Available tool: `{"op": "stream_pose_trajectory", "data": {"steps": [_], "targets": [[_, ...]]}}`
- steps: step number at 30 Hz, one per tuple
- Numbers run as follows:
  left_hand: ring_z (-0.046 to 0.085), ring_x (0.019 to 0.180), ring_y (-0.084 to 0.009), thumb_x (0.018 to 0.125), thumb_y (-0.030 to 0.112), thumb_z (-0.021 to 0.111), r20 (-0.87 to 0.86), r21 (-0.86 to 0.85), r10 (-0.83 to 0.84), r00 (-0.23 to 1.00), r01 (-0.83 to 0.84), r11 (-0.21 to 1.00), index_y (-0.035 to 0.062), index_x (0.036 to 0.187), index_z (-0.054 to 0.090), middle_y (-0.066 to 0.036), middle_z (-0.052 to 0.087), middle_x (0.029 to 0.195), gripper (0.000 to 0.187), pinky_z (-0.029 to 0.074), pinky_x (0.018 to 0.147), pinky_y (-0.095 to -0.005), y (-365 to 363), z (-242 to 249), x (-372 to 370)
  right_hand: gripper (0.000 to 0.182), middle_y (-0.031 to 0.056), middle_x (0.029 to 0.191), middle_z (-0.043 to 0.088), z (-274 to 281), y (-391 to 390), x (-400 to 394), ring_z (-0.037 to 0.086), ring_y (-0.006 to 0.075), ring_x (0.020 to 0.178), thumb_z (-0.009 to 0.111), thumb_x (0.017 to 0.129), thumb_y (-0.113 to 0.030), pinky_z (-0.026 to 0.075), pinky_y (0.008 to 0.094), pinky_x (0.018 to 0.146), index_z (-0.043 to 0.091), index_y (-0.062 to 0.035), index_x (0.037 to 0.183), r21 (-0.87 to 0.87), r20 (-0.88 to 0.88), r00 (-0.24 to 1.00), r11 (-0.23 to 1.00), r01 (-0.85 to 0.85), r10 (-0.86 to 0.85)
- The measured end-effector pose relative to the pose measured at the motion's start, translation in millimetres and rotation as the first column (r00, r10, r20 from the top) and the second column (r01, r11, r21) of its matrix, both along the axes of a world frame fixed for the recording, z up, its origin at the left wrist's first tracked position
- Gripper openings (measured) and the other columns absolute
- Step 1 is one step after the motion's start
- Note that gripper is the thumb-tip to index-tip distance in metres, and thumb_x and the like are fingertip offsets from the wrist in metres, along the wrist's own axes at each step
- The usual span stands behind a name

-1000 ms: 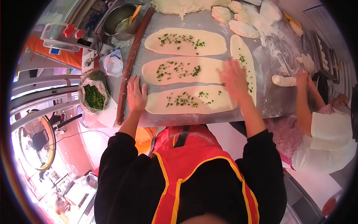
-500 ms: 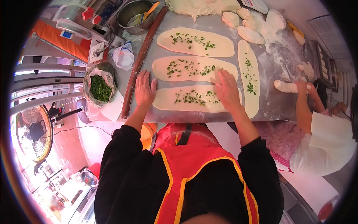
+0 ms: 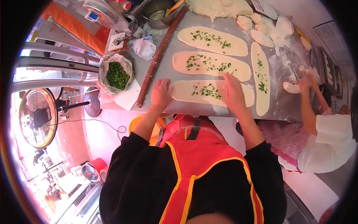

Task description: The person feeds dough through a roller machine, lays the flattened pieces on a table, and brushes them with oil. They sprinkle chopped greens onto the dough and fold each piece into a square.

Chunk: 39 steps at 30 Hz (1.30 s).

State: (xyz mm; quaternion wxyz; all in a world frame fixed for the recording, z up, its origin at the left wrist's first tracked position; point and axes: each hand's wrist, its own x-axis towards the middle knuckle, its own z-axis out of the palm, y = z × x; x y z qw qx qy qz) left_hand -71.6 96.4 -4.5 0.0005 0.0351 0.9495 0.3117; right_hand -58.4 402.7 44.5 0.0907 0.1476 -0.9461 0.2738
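Three long flat dough sheets lie one behind another, each sprinkled with chopped greens: the near sheet (image 3: 186, 90), the middle sheet (image 3: 181, 62) and the far sheet (image 3: 238, 46). A fourth sheet (image 3: 263, 102) lies lengthwise to their right. My left hand (image 3: 162, 94) rests at the left end of the near sheet, fingers apart, holding nothing. Over the right part of that sheet is my right hand (image 3: 233, 92), its fingers spread among the greens and empty. Left of my left hand lies a long wooden rolling pin (image 3: 158, 59).
A bag of chopped greens (image 3: 117, 75) and a metal bowl (image 3: 158, 15) are at the left. Behind are a big dough mass (image 3: 220, 9) and dough pieces (image 3: 261, 38). A co-worker's hands (image 3: 306, 80) touch dough at the right. A fan (image 3: 39, 117) stands left.
The view has shifted, so the table appears further right. My right hand is now on the near sheet, lower than before. The co-worker's hands have moved off the dough roll's end.
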Motion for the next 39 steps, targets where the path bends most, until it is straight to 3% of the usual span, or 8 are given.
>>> {"op": "stream_pose_trajectory", "data": {"steps": [7,10,16,19,22,31,34,39], "targets": [[0.06,0.081,-0.0328,0.073,0.022,0.069,0.46,0.037,0.08,0.884,-0.109,0.993,0.0039,0.087,0.054,-0.013,0.061,0.087,0.027,0.047,0.07,-0.0405,-0.4,8.7,-7.9,0.043,0.0218,0.127,0.047,-17.2,-49.4,42.5,0.042,0.0377,0.121,0.057,0.084,-0.014,0.031,0.0461,0.103,0.047,0.0026,0.123,-0.034,0.074,0.995,0.997,-0.07,0.072],[0.061,0.076,-0.0306,0.074,0.022,0.069,0.218,-0.004,-0.024,0.976,0.025,1.0,0.0028,0.085,0.054,-0.014,0.062,0.08,0.027,0.047,0.068,-0.0388,-1.7,4.8,-7.0,0.047,0.0203,0.132,0.043,-18.2,-56.0,49.1,0.037,0.0361,0.126,0.057,0.085,-0.016,0.026,0.0468,0.106,0.044,0.0018,0.127,0.102,0.111,0.989,0.989,-0.108,0.096],[0.057,0.07,-0.0116,0.077,0.014,0.069,0.391,0.496,0.173,0.904,-0.365,0.788,-0.0015,0.087,0.057,-0.006,0.059,0.073,0.022,0.046,0.058,-0.0261,11.8,-14.1,-1.6,0.051,0.0186,0.136,0.041,-21.2,-53.3,53.0,0.034,0.0345,0.129,0.057,0.086,-0.021,0.024,0.0477,0.108,0.042,-0.0003,0.131,0.086,0.136,0.987,0.991,-0.101,0.088],[0.062,0.071,-0.0213,0.076,0.021,0.069,0.477,0.318,0.077,0.875,-0.254,0.913,0.0012,0.094,0.057,-0.01,0.063,0.081,0.029,0.049,0.067,-0.0339,1.7,-12.3,-5.3,0.052,0.0186,0.137,0.04,-16.6,-53.4,53.3,0.034,0.0337,0.129,0.056,0.087,-0.023,0.023,0.0482,0.108,0.041,-0.0005,0.131,0.107,0.164,0.98,0.986,-0.128,0.109],[0.059,0.065,-0.013,0.081,0.013,0.066,0.247,0.307,-0.055,0.967,-0.024,0.951,-0.0028,0.097,0.053,-0.009,0.061,0.08,0.026,0.05,0.055,-0.0266,17.3,11.8,-5.7,0.053,0.019,0.138,0.039,-16.1,-53.6,54.1,0.034,0.033,0.13,0.055,0.087,-0.025,0.022,0.0482,0.108,0.041,-0.0001,0.131,0.12,0.158,0.981,0.984,-0.133,0.113],[0.063,0.079,-0.0218,0.083,0.011,0.061,0.342,0.709,-0.271,0.9,-0.058,0.703,-0.0021,0.107,0.053,-0.015,0.063,0.088,0.028,0.051,0.072,-0.0319,110.9,-0.2,-0.3,0.056,0.0205,0.139,0.037,-22.2,-25.5,59.4,0.03,0.0337,0.132,0.054,0.088,-0.027,0.021,0.0458,0.11,0.038,0.002,0.133,0.187,0.178,0.984,0.981,-0.046,0.012],[0.063,0.085,-0.0258,0.083,0.011,0.061,0.238,0.637,-0.272,0.933,0.062,0.769,-0.0009,0.11,0.054,-0.015,0.063,0.094,0.03,0.05,0.076,-0.0359,103.8,-11.9,8.3,0.057,0.0226,0.139,0.036,-23.7,-19.4,62.1,0.03,0.0347,0.132,0.055,0.087,-0.026,0.021,0.0457,0.11,0.038,0.0036,0.132,0.172,0.156,0.988,0.985,-0.018,-0.009],[0.053,0.112,-0.0304,0.079,0.012,0.062,-0.12,0.04,-0.352,0.928,0.359,0.932,0.0049,0.117,0.055,-0.014,0.057,0.118,0.039,0.043,0.093,-0.0404,74.9,10.8,12.1,0.064,0.024,0.142,0.03,-19.1,-41.1,48.8,0.026,0.0381,0.133,0.055,0.086,-0.027,0.019,0.0468,0.111,0.031,0.0042,0.136,0.095,0.184,0.98,0.991,-0.089,0.071]]}}
